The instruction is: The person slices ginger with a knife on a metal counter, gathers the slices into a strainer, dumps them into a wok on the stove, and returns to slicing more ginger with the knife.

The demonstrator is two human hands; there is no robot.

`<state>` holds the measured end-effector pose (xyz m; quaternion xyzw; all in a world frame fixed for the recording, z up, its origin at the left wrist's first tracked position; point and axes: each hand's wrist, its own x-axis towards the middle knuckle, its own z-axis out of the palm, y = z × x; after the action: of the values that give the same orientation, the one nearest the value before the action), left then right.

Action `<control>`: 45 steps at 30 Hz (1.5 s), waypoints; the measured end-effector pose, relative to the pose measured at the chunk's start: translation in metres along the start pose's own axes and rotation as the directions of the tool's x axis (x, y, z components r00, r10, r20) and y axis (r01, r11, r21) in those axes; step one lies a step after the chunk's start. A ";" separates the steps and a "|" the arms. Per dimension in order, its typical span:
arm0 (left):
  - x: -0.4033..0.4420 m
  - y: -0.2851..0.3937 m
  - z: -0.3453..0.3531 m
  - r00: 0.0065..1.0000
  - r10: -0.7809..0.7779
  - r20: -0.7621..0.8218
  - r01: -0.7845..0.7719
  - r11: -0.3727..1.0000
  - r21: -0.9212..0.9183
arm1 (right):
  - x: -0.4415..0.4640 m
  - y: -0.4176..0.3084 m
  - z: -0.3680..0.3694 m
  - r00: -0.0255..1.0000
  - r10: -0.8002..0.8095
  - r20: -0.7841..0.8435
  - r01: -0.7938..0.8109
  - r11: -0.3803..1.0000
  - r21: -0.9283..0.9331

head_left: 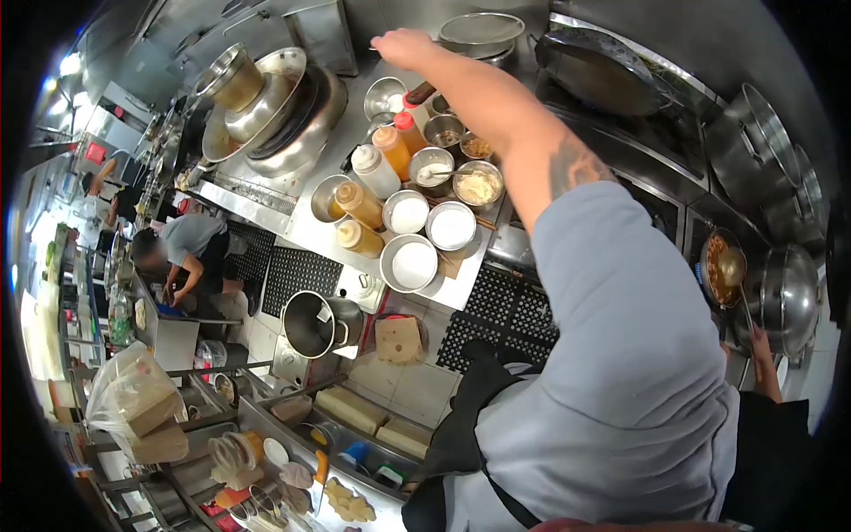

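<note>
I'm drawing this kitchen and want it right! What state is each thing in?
Pan: uncovered, food inside
Ladle: scoop end in the pan
Sieve: nothing lying on it
Squeeze bottles: upright, capped
Three bowls: uncovered, white stuff inside
Wok: no lid on
Tall pot: upright, no lid
Metal vessels: stacked

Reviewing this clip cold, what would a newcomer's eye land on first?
Probably the outstretched left arm, crossing the view toward the top. Beside it, squeeze bottles cluster with metal bowls on the counter. At far right, the right hand holds a ladle over reddish-brown food.
</note>
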<state>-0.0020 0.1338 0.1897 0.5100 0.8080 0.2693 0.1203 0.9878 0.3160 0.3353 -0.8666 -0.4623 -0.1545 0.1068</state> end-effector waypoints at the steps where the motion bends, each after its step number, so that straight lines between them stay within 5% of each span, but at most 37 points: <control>1: -0.012 0.060 -0.002 0.998 0.046 0.035 -0.046 0.999 0.001 | -0.004 -0.005 -0.015 0.998 -0.056 -0.022 0.056 0.998 -0.003; 4: -0.019 0.174 0.021 0.943 0.329 -0.050 -0.330 0.944 -0.026 | -0.041 -0.049 -0.075 0.964 -0.243 -0.110 0.247 0.969 0.026; 6: 0.050 0.154 0.071 0.937 0.332 0.112 -0.220 0.805 -0.551 | -0.089 -0.108 -0.130 0.961 -0.271 0.049 0.273 0.962 -0.030; 8: 0.017 0.264 0.076 0.920 0.244 0.306 0.105 0.600 -0.793 | -0.149 -0.161 -0.156 0.833 -0.547 -0.075 0.553 0.825 0.118; 9: 0.003 0.301 0.071 0.838 0.317 0.445 0.234 0.528 -0.817 | -0.188 -0.196 -0.175 0.846 -0.532 -0.029 0.531 0.838 0.124; 11: -0.022 0.347 0.065 0.569 0.470 0.675 0.512 0.439 -0.738 | -0.260 -0.265 -0.183 0.689 -0.685 -0.236 0.722 0.617 0.314; 13: -0.037 0.355 0.058 0.360 0.519 0.775 0.587 0.520 -0.621 | -0.332 -0.336 -0.170 0.495 -0.774 -0.395 0.868 0.461 0.183; 16: -0.058 0.336 0.035 0.274 0.451 0.849 0.517 0.675 -0.526 | -0.426 -0.406 -0.207 0.518 -0.796 -0.313 0.848 0.431 0.307; 18: -0.040 0.289 0.027 0.279 0.350 0.894 0.451 0.774 -0.444 | -0.448 -0.407 -0.221 0.312 -0.915 -0.255 0.917 0.220 0.331; 21: -0.016 0.231 0.016 0.298 0.195 0.935 0.372 0.878 -0.301 | -0.497 -0.460 -0.147 0.268 -0.888 -0.374 0.955 0.196 0.221; 23: -0.001 0.193 0.008 0.311 0.093 0.946 0.336 0.920 -0.201 | -0.499 -0.457 -0.143 0.140 -0.596 -0.791 0.927 -0.202 0.317; 24: 0.009 0.174 0.004 0.316 0.046 0.948 0.328 0.932 -0.154 | -0.495 -0.444 -0.131 0.166 -0.159 -0.973 0.786 -0.575 0.228; 26: 0.024 0.142 -0.007 0.324 -0.045 0.945 0.323 0.944 -0.066 | -0.512 -0.423 -0.074 0.583 -0.553 -0.596 0.539 -0.286 0.792; 28: 0.033 0.117 -0.013 0.328 -0.138 0.935 0.325 0.945 0.025 | -0.538 -0.367 0.017 0.890 -0.437 -0.130 0.122 -0.048 0.991; 30: 0.034 0.096 -0.011 0.321 -0.211 0.923 0.337 0.936 0.097 | -0.560 -0.260 0.081 0.774 -0.193 0.602 -0.468 0.467 0.751; 31: 0.036 0.088 -0.009 0.314 -0.242 0.918 0.338 0.932 0.130 | -0.572 -0.215 0.097 0.672 0.013 0.741 -0.618 0.560 0.551; 32: 0.036 0.080 -0.005 0.307 -0.265 0.914 0.343 0.927 0.153 | -0.584 -0.169 0.113 0.521 0.217 0.826 -0.749 0.581 0.319; 33: 0.035 0.073 -0.001 0.297 -0.293 0.909 0.353 0.918 0.180 | -0.627 -0.128 0.173 0.569 0.468 0.676 -0.751 0.630 0.196; 35: 0.035 0.061 0.010 0.281 -0.341 0.897 0.368 0.902 0.228 | -0.664 -0.076 0.229 0.472 0.679 0.562 -0.819 0.574 -0.007; 36: 0.034 0.052 0.017 0.270 -0.375 0.887 0.394 0.883 0.254 | -0.667 -0.051 0.247 0.526 0.735 0.429 -0.786 0.613 -0.086; 40: 0.013 0.055 0.030 0.314 -0.359 0.879 0.342 0.906 0.248 | -0.652 0.009 0.276 0.154 0.608 0.778 -0.709 0.617 -0.342; 41: -0.001 0.058 0.021 0.300 0.095 0.949 0.000 0.995 -0.100 | -0.651 0.017 0.280 0.087 0.554 0.828 -0.729 0.602 -0.326; 43: -0.007 0.095 0.028 0.276 -0.274 0.921 0.159 0.958 0.238 | -0.655 0.022 0.290 -0.022 0.504 0.863 -0.749 0.564 -0.348; 45: -0.013 0.110 0.035 0.227 -0.489 0.842 0.274 0.862 0.426 | -0.660 0.023 0.294 0.047 0.526 0.849 -0.675 0.644 -0.362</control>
<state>0.1032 0.1696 0.2212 0.3637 0.7100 -0.1872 0.5733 0.7101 -0.1078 -0.1807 -0.8947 -0.0410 0.4414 -0.0548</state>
